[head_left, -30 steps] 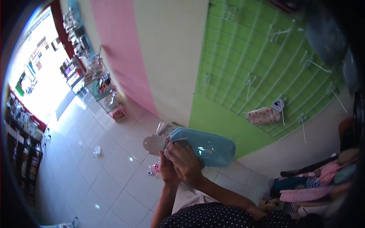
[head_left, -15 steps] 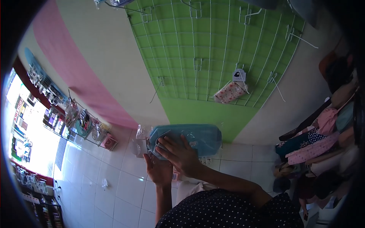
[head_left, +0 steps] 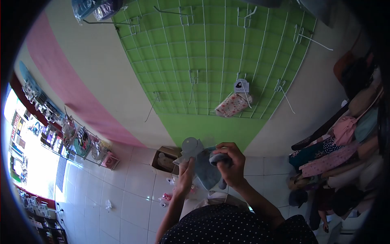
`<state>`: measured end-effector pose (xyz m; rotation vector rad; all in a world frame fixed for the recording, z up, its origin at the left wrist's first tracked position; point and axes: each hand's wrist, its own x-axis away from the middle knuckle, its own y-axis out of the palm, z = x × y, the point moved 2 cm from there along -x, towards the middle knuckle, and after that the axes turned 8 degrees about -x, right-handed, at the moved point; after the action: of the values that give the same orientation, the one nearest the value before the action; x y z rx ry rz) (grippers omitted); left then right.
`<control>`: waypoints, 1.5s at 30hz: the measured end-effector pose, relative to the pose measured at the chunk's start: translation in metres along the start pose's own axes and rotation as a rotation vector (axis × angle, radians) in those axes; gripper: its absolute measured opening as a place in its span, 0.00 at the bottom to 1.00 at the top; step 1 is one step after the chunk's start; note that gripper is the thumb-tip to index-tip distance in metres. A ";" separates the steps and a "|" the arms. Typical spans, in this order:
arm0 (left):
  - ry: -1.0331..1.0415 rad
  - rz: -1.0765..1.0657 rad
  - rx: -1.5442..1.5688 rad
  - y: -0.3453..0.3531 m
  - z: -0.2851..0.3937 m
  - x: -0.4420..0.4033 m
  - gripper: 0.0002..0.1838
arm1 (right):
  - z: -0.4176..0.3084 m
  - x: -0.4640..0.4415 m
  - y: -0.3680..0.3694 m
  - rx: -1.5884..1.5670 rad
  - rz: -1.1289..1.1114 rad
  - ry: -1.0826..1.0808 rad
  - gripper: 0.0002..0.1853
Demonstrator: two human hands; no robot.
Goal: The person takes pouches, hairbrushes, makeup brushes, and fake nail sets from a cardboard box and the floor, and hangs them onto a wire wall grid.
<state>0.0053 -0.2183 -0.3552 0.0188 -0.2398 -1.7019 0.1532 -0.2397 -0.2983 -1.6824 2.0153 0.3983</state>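
Observation:
My left hand (head_left: 186, 175) is closed on the lower edge of a pale tag with a round top (head_left: 191, 147), in clear plastic. A blue-grey pouch (head_left: 207, 171) hangs between my two hands. On its right, my right hand (head_left: 232, 164) is curled round a grey rolled piece (head_left: 219, 159), with the fingertips over its top. Whether the rolled piece joins the pouch cannot be made out.
An open cardboard box (head_left: 165, 159) stands by the wall. Above is a wire grid (head_left: 211, 53) with hooks and a floral pouch (head_left: 232, 105). Small pink items (head_left: 165, 197) lie on the floor. Clothes (head_left: 329, 158) are at right, a shelf rack (head_left: 83, 142) at left.
The large blue pouch no longer lies flat across my hands; it hangs narrower. My right hand has risen and curled round the grey piece. My left hand has closed on the tag. The view has turned.

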 end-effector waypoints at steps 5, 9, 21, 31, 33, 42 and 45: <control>0.368 -0.138 -0.319 0.042 -0.008 0.000 0.15 | 0.006 0.018 0.010 0.164 0.013 0.057 0.29; 0.293 -0.145 -0.478 0.061 0.000 0.004 0.28 | 0.014 0.022 -0.002 0.029 0.094 0.122 0.28; 0.662 -0.145 -0.745 0.089 0.071 -0.045 0.32 | 0.058 -0.001 -0.094 -0.367 0.305 0.454 0.12; 0.474 -0.047 -0.338 0.134 0.041 -0.111 0.09 | 0.071 -0.035 -0.134 -0.231 0.237 0.390 0.12; 0.487 -0.010 -0.386 0.134 0.039 -0.110 0.10 | 0.068 -0.038 -0.134 -0.226 0.226 0.411 0.11; 0.466 0.107 -0.398 0.132 0.042 -0.104 0.13 | 0.074 -0.044 -0.131 -0.223 0.214 0.417 0.09; 0.442 0.117 -0.373 0.131 0.041 -0.103 0.13 | 0.072 -0.046 -0.130 -0.250 0.205 0.413 0.09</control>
<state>0.1421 -0.1274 -0.3055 0.1008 0.3992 -1.5579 0.2986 -0.1906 -0.3239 -1.8278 2.5433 0.4122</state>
